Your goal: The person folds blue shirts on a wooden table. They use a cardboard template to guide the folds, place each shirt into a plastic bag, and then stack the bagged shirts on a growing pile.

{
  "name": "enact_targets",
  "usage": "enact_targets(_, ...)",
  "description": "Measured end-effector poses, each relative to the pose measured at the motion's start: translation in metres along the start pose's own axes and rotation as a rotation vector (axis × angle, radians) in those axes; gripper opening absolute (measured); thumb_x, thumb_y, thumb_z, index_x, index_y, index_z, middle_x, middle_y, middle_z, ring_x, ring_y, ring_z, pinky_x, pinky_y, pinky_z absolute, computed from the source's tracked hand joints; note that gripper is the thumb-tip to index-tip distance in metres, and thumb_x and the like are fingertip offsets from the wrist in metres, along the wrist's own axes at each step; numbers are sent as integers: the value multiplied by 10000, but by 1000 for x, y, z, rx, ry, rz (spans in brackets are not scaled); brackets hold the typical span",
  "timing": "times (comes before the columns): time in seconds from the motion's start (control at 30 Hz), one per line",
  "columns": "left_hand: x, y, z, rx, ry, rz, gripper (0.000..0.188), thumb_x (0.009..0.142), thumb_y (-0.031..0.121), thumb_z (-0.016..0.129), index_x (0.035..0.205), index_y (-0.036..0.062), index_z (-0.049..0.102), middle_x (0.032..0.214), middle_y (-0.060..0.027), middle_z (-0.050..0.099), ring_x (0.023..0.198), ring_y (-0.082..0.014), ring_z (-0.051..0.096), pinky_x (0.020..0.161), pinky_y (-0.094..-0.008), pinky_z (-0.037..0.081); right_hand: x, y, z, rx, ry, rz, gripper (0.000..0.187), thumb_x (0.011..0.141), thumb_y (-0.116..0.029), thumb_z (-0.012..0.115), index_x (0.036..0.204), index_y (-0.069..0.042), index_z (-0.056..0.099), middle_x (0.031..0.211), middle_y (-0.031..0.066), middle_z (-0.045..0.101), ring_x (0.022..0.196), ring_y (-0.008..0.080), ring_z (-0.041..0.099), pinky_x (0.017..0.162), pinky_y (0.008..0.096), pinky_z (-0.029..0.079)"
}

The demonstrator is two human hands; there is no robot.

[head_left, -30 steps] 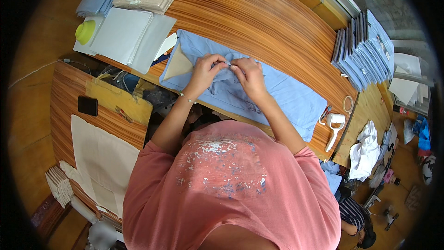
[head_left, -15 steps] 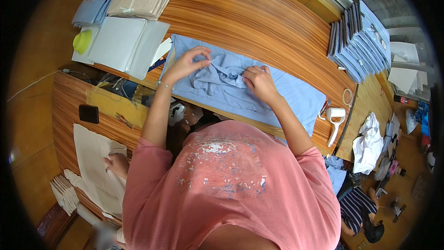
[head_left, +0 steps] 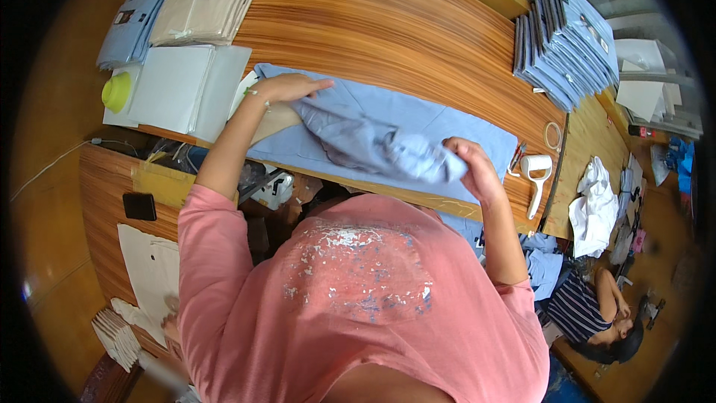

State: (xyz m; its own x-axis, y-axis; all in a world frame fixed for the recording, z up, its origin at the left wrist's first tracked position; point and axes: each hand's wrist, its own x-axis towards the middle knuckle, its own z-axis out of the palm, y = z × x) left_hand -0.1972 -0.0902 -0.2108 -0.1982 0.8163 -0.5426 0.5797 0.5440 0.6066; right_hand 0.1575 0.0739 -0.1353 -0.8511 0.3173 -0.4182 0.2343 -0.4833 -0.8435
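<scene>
A light blue shirt (head_left: 447,123) lies spread along the near edge of the wooden table. One loose, twisted part of it (head_left: 373,145) stretches between my hands, blurred by motion. My right hand (head_left: 479,168) is closed on the bunched right end of that part, a little above the flat cloth. At the shirt's far left corner, my left hand (head_left: 291,87) lies low over the fabric with a finger stretched out to the right. Its other fingers are partly hidden. A beige board or sheet (head_left: 276,121) shows under the loose cloth near my left wrist.
White sheets (head_left: 168,82) and a lime-green roll (head_left: 115,92) lie left, below folded beige shirts (head_left: 205,4). Folded blue shirts (head_left: 567,45) stand far right. A white lint roller (head_left: 536,179) lies right. Another person (head_left: 589,317) sits lower right; another person's hand (head_left: 173,328) is lower left.
My right hand has moved right and nearer, drawing the crumpled cloth out into a long twist. My left hand has shifted left and flattened. The view has turned slightly.
</scene>
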Motion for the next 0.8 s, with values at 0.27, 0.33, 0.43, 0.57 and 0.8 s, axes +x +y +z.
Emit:
enact_targets(0.27, -23, -16, -24, 480, 256, 60, 304, 785, 306, 642, 922, 36, 662, 950, -120, 644, 1005, -263, 541, 948, -403, 321, 33, 65, -61, -411, 496, -78, 140, 833, -166, 651, 809, -42, 590, 664, -11, 541, 595, 67, 492, 562, 215, 418)
enact_targets(0.33, -25, -28, -22, 463, 294, 30, 267, 771, 267, 655, 912, 41, 667, 955, -109, 643, 992, -254, 535, 944, -426, 310, 32, 49, -55, -309, 550, -150, 108, 833, -117, 640, 813, -25, 586, 635, -6, 541, 556, 69, 503, 501, 216, 417)
enact_targets(0.43, -26, -34, -20, 477, 366, 107, 259, 789, 274, 632, 890, 38, 668, 977, -98, 630, 1002, -268, 503, 903, -429, 304, 45, 81, -89, -429, 594, -55, 94, 828, -87, 637, 816, -14, 580, 637, -2, 543, 559, 78, 526, 491, 221, 437)
enact_targets(0.57, -32, -14, -11, 596, 465, 21, 402, 802, 353, 620, 1024, 18, 624, 1162, -133, 537, 1138, -307, 419, 962, -449, 286, 44, 83, -85, -388, 656, -115, 115, 800, -55, 652, 885, -19, 584, 702, 19, 573, 583, 89, 546, 522, 236, 464)
enact_targets(0.8, 0, 113, 97, 251, 475, 592, 570, 822, 339, 612, 1281, 37, 461, 1306, -177, 426, 1233, -337, 357, 1055, -447, 255, -55, 95, -159, -1380, 1076, -63, 456, 718, -133, 718, 1103, 12, 524, 884, 202, 609, 820, 327, 594, 733, 392, 481)
